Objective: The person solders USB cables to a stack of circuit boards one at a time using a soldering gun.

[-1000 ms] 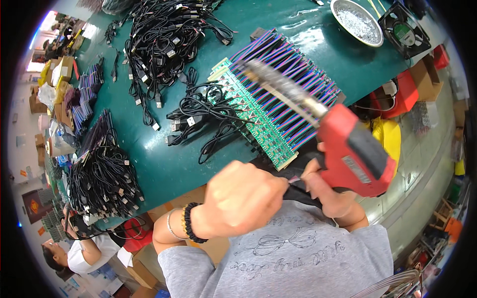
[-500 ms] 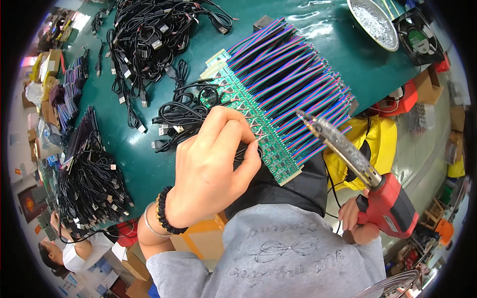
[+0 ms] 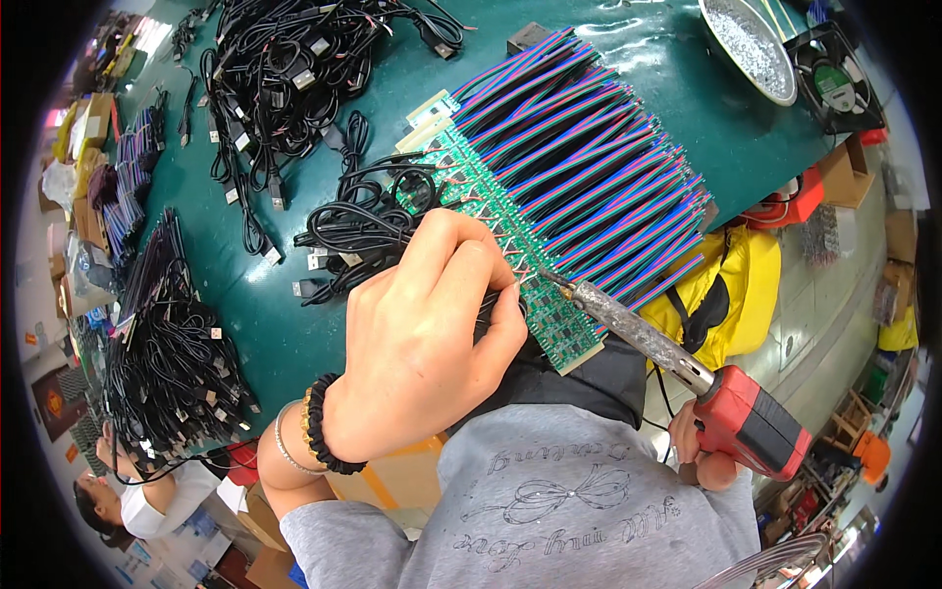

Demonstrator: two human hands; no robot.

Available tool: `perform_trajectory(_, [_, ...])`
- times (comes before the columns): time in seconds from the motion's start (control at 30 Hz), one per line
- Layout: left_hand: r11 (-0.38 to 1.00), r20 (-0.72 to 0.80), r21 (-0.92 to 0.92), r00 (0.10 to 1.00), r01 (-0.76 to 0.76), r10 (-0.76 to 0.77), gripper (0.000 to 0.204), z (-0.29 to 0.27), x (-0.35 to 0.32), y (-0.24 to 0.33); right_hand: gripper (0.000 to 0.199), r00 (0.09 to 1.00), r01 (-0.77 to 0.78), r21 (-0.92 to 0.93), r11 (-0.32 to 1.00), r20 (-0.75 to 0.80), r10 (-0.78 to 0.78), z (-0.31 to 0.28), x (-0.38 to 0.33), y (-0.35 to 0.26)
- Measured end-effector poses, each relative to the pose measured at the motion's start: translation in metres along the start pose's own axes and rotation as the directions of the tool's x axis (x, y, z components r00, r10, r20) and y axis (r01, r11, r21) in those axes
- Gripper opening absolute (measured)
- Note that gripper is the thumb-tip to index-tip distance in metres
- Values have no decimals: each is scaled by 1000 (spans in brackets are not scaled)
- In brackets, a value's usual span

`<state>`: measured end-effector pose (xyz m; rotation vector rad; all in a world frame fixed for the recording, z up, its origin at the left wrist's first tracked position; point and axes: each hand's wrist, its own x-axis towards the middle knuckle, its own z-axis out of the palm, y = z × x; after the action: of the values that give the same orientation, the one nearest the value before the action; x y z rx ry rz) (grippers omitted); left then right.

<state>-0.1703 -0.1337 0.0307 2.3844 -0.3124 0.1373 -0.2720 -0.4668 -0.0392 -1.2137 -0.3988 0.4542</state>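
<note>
A long green circuit board strip (image 3: 549, 324) lies diagonally on the green table (image 3: 648, 69), with many purple, blue and green wires (image 3: 579, 167) fanned out from it. My left hand (image 3: 432, 334) rests over the board's near part, fingertips pinching a thin wire end at the board's edge. My right hand (image 3: 702, 454) grips a red-handled soldering iron (image 3: 687, 368). Its grey tip touches the board right beside my left fingertips.
Heaps of black cables with plugs (image 3: 265, 88) lie at the far left, and more bundles (image 3: 167, 363) at the near left. A metal dish (image 3: 751, 44) and a small black fan (image 3: 834, 83) stand at the far right. Another person (image 3: 137, 496) sits lower left. Yellow cloth (image 3: 736, 285) hangs right.
The soldering iron has swung down and in from the right until its tip meets the board. My left hand has shifted along the board toward the iron's tip.
</note>
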Motion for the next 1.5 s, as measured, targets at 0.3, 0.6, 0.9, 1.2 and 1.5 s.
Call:
perform_trajectory(0.3, [1000,-15,5,1000,-19,19,15,0,2,-1,17,988,-37,-117,992,-156,18,4,3,-8])
perform_trajectory(0.6, [1000,-22,13,999,-28,28,15,1,1,-3,8,947,227,-101,969,-211,-244,22,6,7])
perform_trajectory(0.9, [946,158,153,952,-285,261,16,-17,17,0,91,982,186,-72,980,25,-185,8,20,3])
perform_trajectory(1.2, [893,466,70,806,-445,365,17,-30,46,-6,82,940,65,-214,975,-314,-132,31,14,-14])
perform_trajectory(1.5, [897,391,161,861,-411,324,19,-21,33,0,80,886,-15,-172,985,-460,-67,40,11,-19])
